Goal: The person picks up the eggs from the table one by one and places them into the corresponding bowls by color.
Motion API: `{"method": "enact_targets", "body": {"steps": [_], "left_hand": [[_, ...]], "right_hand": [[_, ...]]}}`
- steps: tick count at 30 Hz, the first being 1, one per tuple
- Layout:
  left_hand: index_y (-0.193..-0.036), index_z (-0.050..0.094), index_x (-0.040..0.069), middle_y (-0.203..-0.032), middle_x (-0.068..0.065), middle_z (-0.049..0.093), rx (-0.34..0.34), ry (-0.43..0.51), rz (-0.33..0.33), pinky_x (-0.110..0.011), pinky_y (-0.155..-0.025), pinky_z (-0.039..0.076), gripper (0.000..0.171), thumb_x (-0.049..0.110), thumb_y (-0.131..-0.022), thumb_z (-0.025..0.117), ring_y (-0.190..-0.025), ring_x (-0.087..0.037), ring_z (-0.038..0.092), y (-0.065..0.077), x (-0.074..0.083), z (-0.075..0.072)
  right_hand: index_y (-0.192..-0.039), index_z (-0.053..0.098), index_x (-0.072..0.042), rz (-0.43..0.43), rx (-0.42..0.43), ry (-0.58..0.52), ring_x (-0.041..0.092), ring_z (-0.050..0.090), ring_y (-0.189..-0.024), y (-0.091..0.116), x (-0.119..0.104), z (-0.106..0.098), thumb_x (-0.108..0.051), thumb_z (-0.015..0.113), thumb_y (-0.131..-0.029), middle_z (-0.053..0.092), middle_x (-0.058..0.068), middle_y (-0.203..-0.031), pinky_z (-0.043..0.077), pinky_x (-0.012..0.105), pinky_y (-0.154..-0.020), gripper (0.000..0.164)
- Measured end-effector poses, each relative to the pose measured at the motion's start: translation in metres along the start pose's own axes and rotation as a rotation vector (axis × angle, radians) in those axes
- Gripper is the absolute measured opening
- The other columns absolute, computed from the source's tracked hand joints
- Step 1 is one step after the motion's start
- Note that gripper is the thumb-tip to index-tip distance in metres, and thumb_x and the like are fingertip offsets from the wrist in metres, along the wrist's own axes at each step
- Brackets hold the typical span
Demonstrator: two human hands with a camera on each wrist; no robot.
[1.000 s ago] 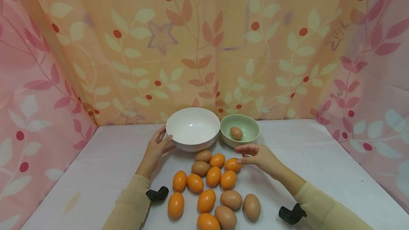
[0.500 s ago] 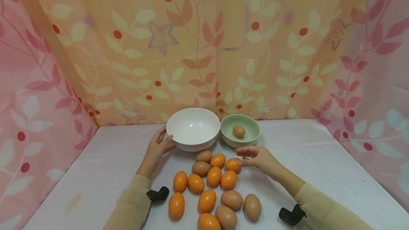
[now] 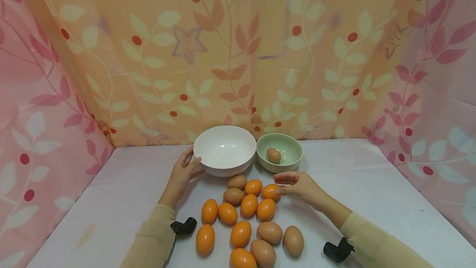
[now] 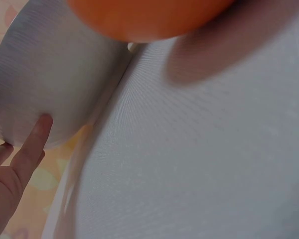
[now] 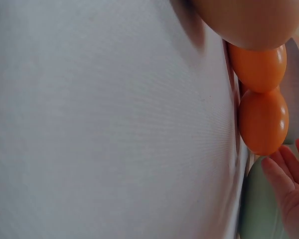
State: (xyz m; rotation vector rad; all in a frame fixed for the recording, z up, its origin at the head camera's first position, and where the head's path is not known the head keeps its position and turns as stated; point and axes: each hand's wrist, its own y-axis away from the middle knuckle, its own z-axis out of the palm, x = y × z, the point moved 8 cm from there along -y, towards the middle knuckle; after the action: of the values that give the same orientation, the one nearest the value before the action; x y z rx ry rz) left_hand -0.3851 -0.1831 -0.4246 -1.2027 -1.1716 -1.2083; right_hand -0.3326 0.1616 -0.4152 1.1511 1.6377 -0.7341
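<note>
My left hand [image 3: 181, 173] rests against the left side of a white bowl [image 3: 224, 148], thumb at the front. In the left wrist view, extended fingers [image 4: 39, 132] touch the bowl's outer wall [image 4: 60, 69]. My right hand [image 3: 302, 187] stands before a green bowl [image 3: 293, 150], thumb at the right end of an orange egg [image 3: 270, 192], other fingers extended above it. Whether the thumb touches cannot be told. The right wrist view has this hand [image 5: 295, 196] spread beside an orange egg [image 5: 264, 122], nothing gripped. One brown egg [image 3: 274, 156] lies inside the green bowl.
Several orange eggs [image 3: 228, 213] and brown eggs [image 3: 269, 233] lie loosely grouped between my arms on the white-covered table [image 3: 111, 202]. A patterned curtain [image 3: 238, 73] hangs behind the bowls. Black wrist devices [image 3: 338, 250] sit on both sleeves.
Inside the green bowl, the brown egg rolled slightly right, then back left. My left hand stays on the white bowl; the right hand has hardly moved.
</note>
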Motion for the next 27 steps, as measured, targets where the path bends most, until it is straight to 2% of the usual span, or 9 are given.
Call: {"method": "enact_targets", "body": {"steps": [9,14,20,24,27], "left_hand": [[-0.157,0.027,0.015,-0.166,-0.003,0.022,0.003,0.001,0.004,-0.049,-0.101,0.054,0.064,0.022,-0.101,0.059,-0.144,-0.029,0.04,0.0,0.0,0.0],[-0.157,0.027,0.014,-0.167,-0.004,0.022,0.004,-0.002,0.006,-0.048,-0.1,0.055,0.064,0.021,-0.102,0.058,-0.145,-0.03,0.039,0.0,0.001,0.0],[-0.158,0.026,0.013,-0.167,-0.005,0.021,0.007,0.002,0.013,-0.051,-0.103,0.052,0.064,0.018,-0.102,0.057,-0.145,-0.031,0.039,0.001,0.001,0.0],[-0.157,0.027,0.013,-0.167,-0.006,0.021,0.011,-0.002,0.022,-0.049,-0.101,0.054,0.066,0.022,-0.101,0.06,-0.145,-0.032,0.039,0.002,0.001,0.0],[-0.157,0.028,0.012,-0.166,-0.009,0.02,0.013,-0.001,0.047,-0.043,-0.095,0.059,0.071,0.029,-0.098,0.064,-0.144,-0.034,0.04,0.002,0.002,-0.001]], "right_hand": [[-0.134,0.056,0.009,0.012,0.003,-0.027,0.034,0.06,-0.125,-0.003,0.002,0.003,-0.015,0.077,-0.085,0.061,0.026,-0.133,0.058,0.031,-0.098,0.058],[-0.132,0.058,0.007,0.028,0.007,0.006,0.035,0.06,-0.125,-0.004,0.006,0.004,-0.017,0.079,-0.084,0.062,0.024,-0.133,0.056,0.036,-0.1,0.058],[-0.13,0.061,0.003,0.082,0.012,0.057,0.027,0.063,-0.12,-0.006,0.013,0.005,-0.021,0.082,-0.082,0.065,0.018,-0.131,0.056,0.037,-0.1,0.058],[-0.131,0.061,0.003,0.091,0.003,0.065,0.025,0.065,-0.116,-0.006,0.013,0.007,-0.021,0.082,-0.082,0.067,0.017,-0.128,0.057,0.036,-0.097,0.058],[-0.13,0.062,0.003,0.089,0.006,0.077,0.025,0.065,-0.115,-0.006,0.012,0.009,-0.019,0.082,-0.082,0.069,0.018,-0.125,0.058,0.036,-0.096,0.057]]}}
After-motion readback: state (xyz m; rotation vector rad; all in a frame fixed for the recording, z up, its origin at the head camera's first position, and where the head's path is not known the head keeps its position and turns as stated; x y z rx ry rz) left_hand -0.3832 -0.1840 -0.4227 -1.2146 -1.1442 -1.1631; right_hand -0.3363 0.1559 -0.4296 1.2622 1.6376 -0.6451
